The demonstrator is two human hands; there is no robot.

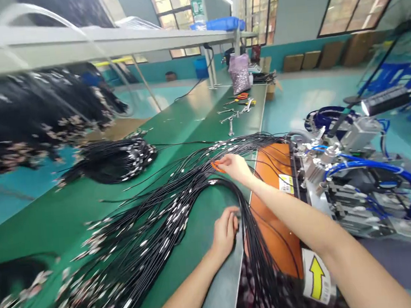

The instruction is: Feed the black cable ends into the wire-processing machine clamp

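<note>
A long bundle of thin black cables [181, 208] with white labels and pale ends spreads across the green table. Part of it bends over the table's edge and hangs down beside an orange panel [276, 215]. My right hand [235, 168] is closed in a pinch on a small orange loop-like item [218, 166] above the cables; its kind is hard to make out. Against the left side of the hanging cables rests my left hand [226, 232], fingers curled; whatever is inside them is hidden. A coiled black cable bundle [120, 160] lies farther left.
Wrenches [230, 123] and orange-handled pliers [242, 96] lie farther up the table, before a pinkish plastic bag [240, 73]. A machine with blue hoses [363, 174] stands at right. More black cables [28, 115] hang at left below a white shelf [111, 43].
</note>
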